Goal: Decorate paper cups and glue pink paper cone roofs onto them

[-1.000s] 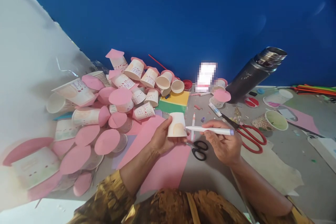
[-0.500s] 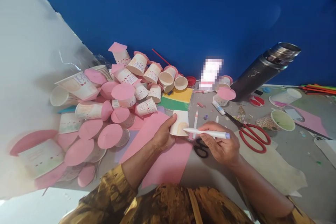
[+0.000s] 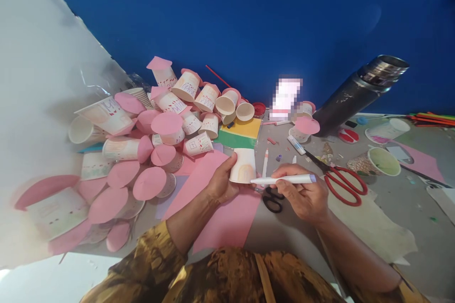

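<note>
My left hand (image 3: 224, 179) is closed around the left side of a white paper cup (image 3: 244, 163), which is held upside down, its wide rim toward me. A pale orange arch is drawn on the cup's side. Between the fingers of my right hand (image 3: 302, 192) is a white marker (image 3: 291, 179) with a purple end. Its tip points left and sits at the cup's lower right edge; whether it touches cannot be made out. Pink paper (image 3: 225, 225) lies beneath my left hand, and black scissor handles (image 3: 273, 200) show beside my right hand.
Many decorated cups with pink cone tops (image 3: 167, 124) are heaped at the left. Red-handled scissors (image 3: 344, 185) lie at the right, before a black flask (image 3: 350, 99). A patterned cup (image 3: 383, 162) lies on its side farther right. A blue wall (image 3: 249, 19) closes off the back.
My right hand has shifted slightly right and down with the marker. The marker's tip has moved from the drawn arch to the cup's lower right edge. The left hand keeps its hold.
</note>
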A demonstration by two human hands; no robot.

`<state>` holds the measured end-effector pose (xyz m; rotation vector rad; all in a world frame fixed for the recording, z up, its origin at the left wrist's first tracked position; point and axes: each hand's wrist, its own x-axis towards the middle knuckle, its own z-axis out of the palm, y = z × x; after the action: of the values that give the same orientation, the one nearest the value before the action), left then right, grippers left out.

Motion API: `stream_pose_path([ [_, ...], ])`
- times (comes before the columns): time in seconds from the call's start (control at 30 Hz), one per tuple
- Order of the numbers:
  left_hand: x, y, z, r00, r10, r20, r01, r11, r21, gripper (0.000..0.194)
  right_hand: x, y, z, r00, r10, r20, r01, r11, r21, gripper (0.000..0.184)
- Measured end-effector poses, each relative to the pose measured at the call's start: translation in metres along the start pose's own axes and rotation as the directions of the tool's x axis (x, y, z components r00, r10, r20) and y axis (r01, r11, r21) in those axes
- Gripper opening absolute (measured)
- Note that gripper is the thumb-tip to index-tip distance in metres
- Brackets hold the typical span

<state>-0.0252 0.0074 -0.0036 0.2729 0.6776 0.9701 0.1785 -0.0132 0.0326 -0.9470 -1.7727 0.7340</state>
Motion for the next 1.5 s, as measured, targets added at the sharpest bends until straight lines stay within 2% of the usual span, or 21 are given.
stream_pose_path([
  [0.13,0.0,-0.001,0.0,0.999,-0.015,0.043,0.016,1.0,-0.013,0.049,0.0,-0.001,0.0,0.996,0.028,-0.08,-0.027,1.0,0.009,0.011],
  [0.27,0.0,-0.002,0.0,0.999,-0.011,0.051,0.01,1.0,0.014,0.051,-0.001,-0.002,-0.001,0.998,0.064,0.019,-0.065,0.997,0.045,0.014],
  [0.37,-0.001,-0.002,0.001,0.999,-0.003,0.046,0.002,1.0,0.011,0.049,-0.002,-0.001,0.0,0.997,0.066,-0.027,-0.065,0.997,0.039,0.015],
  [0.43,-0.001,-0.003,0.002,0.999,0.008,0.046,-0.008,1.0,0.013,0.048,-0.002,-0.002,0.0,0.998,0.044,-0.049,-0.043,0.999,0.009,0.015],
  [0.6,0.0,-0.005,0.0,0.999,0.028,0.023,-0.029,0.999,0.033,0.046,0.001,-0.008,-0.001,0.997,-0.066,0.033,0.067,0.997,-0.039,0.01],
  [0.77,0.002,-0.009,0.001,0.993,0.118,-0.002,-0.118,0.99,0.076,0.041,0.004,-0.009,-0.001,0.993,-0.117,-0.012,0.116,0.989,-0.092,0.011],
  [0.9,0.002,-0.011,0.001,0.987,0.159,0.019,-0.16,0.979,0.123,0.046,0.006,-0.009,-0.001,0.983,-0.181,0.041,0.185,0.972,-0.142,0.012],
  [1.0,0.002,-0.011,0.001,0.98,0.191,0.046,-0.196,0.97,0.141,0.054,0.007,-0.01,0.0,0.981,-0.191,0.026,0.193,0.966,-0.17,0.014],
  [1.17,0.001,-0.011,0.003,0.981,0.184,0.064,-0.192,0.967,0.168,0.055,0.007,-0.008,-0.001,0.966,-0.249,0.071,0.257,0.958,-0.13,0.013],
  [1.3,0.001,-0.011,0.001,0.982,0.188,0.034,-0.191,0.968,0.164,0.049,0.007,-0.007,-0.004,0.983,-0.183,-0.021,0.178,0.973,-0.145,0.013],
  [1.43,0.001,-0.011,-0.002,0.992,0.125,0.011,-0.126,0.983,0.136,0.044,0.006,-0.006,-0.006,0.991,-0.125,0.038,0.128,0.987,-0.093,0.013],
  [1.5,0.001,-0.01,-0.002,0.994,0.106,-0.005,-0.105,0.989,0.104,0.041,0.006,-0.006,-0.007,0.995,-0.102,0.009,0.102,0.99,-0.1,0.013],
])
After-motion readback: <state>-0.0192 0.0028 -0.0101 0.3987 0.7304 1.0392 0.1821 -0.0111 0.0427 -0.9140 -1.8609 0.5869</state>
